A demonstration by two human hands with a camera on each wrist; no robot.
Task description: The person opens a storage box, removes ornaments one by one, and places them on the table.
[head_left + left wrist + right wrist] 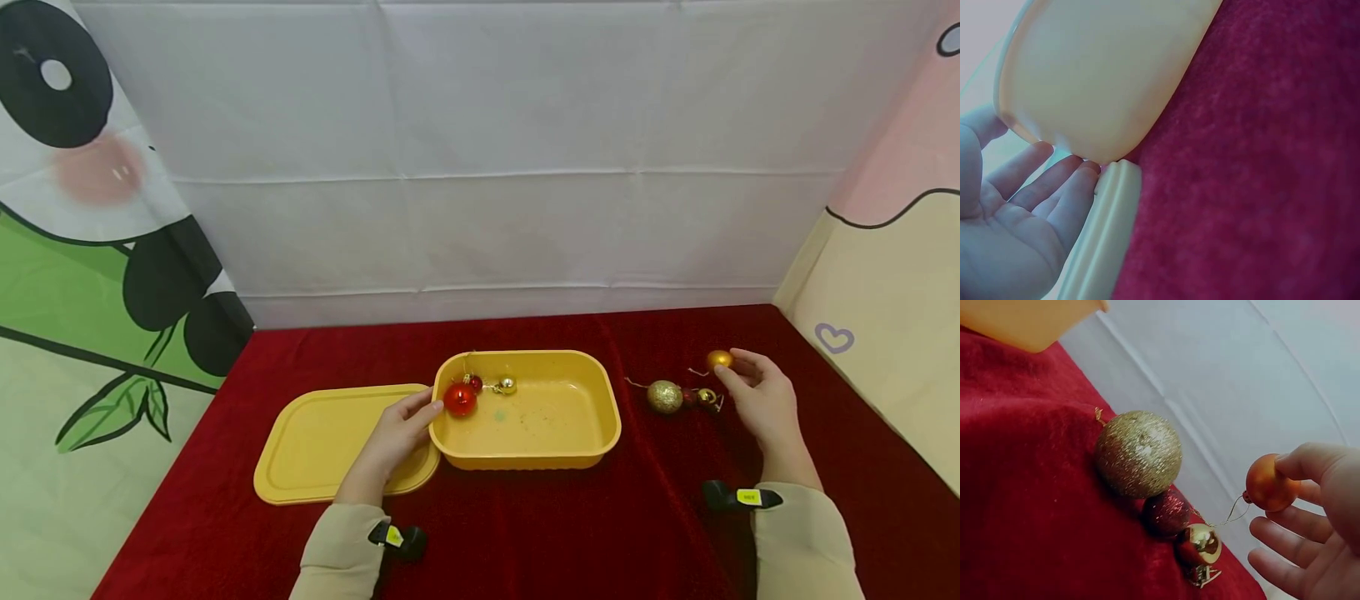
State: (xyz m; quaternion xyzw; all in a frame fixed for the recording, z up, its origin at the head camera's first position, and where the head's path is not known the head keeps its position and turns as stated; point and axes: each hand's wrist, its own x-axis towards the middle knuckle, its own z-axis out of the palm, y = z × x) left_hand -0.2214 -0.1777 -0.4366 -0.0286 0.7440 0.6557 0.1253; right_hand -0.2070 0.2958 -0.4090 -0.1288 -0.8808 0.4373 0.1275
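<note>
Hands work well apart. The right hand (pixel 761 398) pinches an orange ball (pixel 1269 482) between thumb and fingers, lifted just off the red cloth (pixel 570 517), near the table's far right corner. Just left of it lie a glitter gold ball (pixel 1139 453), a dark red ball (pixel 1167 512) and a small gold ball (pixel 1200 544), touching in a row. The left hand (pixel 393 437) rests with straight fingers against the tub (pixel 525 458), lying over the lid (pixel 315 450) beside it. Bare cloth stretches between tub and balls. Inside the tub sit a red ball (pixel 460 400), a smaller red ball (pixel 474 383) and a gold one (pixel 507 385).
</note>
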